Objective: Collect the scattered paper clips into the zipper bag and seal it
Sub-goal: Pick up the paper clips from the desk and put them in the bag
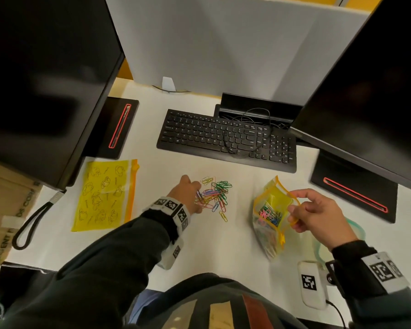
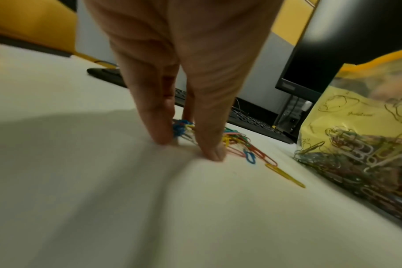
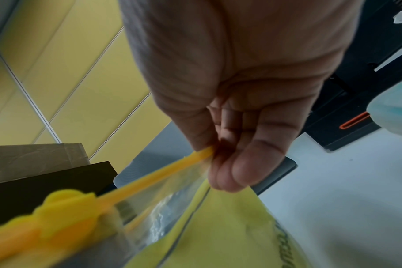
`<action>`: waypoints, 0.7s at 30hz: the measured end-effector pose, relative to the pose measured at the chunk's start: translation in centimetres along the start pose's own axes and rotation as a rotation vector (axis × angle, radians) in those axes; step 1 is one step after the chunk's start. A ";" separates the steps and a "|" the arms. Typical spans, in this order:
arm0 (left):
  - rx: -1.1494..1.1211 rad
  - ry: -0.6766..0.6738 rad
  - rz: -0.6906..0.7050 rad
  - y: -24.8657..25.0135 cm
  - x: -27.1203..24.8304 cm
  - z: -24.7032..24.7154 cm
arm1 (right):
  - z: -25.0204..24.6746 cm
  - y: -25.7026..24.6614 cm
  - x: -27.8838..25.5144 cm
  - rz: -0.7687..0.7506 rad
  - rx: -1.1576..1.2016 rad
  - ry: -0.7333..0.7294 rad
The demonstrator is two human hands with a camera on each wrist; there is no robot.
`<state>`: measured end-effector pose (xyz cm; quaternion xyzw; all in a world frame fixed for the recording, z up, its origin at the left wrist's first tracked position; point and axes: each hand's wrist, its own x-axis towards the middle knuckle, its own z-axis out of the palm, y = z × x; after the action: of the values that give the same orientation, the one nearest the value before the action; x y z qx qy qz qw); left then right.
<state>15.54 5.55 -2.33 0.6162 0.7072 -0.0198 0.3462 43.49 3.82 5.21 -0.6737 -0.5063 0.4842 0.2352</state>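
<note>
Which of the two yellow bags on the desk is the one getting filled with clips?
Start at the black keyboard in the middle of the white desk. Just in front of its right end, the right hand pinches the zipper bag open by its orange rim. Unlike the flat yellow bag lying far left, it bulges with coloured paper clips.

- The paper clips (image 1: pixel 214 195) look like thin wire with a shiny colored coat.
- At 3 o'clock from them, the zipper bag (image 1: pixel 271 210) is thin, see-through yellow plastic, shiny and crinkled, with a thicker orange plastic strip.
- The bench (image 1: pixel 199 245) is white, smooth and matt.
- The keyboard (image 1: pixel 226 138), at 12 o'clock, is black matt plastic.
- The sleeves (image 1: pixel 119 257) are dark, soft cloth.
</note>
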 end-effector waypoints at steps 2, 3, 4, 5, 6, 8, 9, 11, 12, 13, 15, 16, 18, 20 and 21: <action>-0.044 0.038 0.009 0.1 -0.1 0.4 | 0.0 0.1 0.1 -0.004 0.000 -0.001; -0.039 0.050 0.019 0.3 0.0 0.5 | 0.1 0.1 0.2 -0.005 0.000 -0.003; -0.019 0.055 0.031 0.5 0.1 0.5 | 0.1 0.0 0.2 -0.006 0.000 -0.004; 0.007 0.057 0.042 0.7 0.2 0.5 | 0.2 0.0 0.2 -0.008 0.001 -0.005; 0.043 0.057 0.051 0.9 0.4 0.5 | 0.3 0.0 0.2 -0.010 0.000 -0.006; 0.135 0.055 0.071 1.2 0.6 0.4 | 0.4 0.0 0.2 -0.011 0.000 -0.009; 0.180 0.059 0.086 1.4 0.8 0.3 | 0.4 0.0 0.2 -0.009 -0.001 -0.010; 0.256 0.061 0.121 1.7 1.0 0.3 | 0.5 0.1 0.2 -0.006 0.000 -0.011; 0.277 0.058 0.134 1.9 1.1 0.3 | 0.4 0.1 0.3 -0.005 0.002 -0.009; 0.286 0.053 0.140 2.0 1.3 0.3 | 0.4 0.1 0.3 -0.006 0.002 -0.006; 0.282 0.037 0.134 2.1 1.3 -0.1 | 0.2 0.0 0.3 -0.010 0.001 -0.005; 0.268 0.027 0.119 2.2 1.2 -0.4 | 0.2 0.0 0.3 -0.012 -0.003 -0.006; 0.208 0.025 0.088 2.5 0.6 -1.5 | 0.1 -0.1 0.3 -0.017 -0.013 -0.010; 0.089 0.065 0.105 3.1 -0.3 -2.9 | 0.2 -0.2 0.4 -0.021 -0.019 -0.011; -0.014 0.095 0.143 3.8 -1.0 -3.6 | 0.2 -0.3 0.4 -0.023 -0.023 -0.010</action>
<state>17.19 7.25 2.46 0.6630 0.6770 0.0390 0.3170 43.19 4.23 5.17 -0.6680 -0.5208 0.4791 0.2305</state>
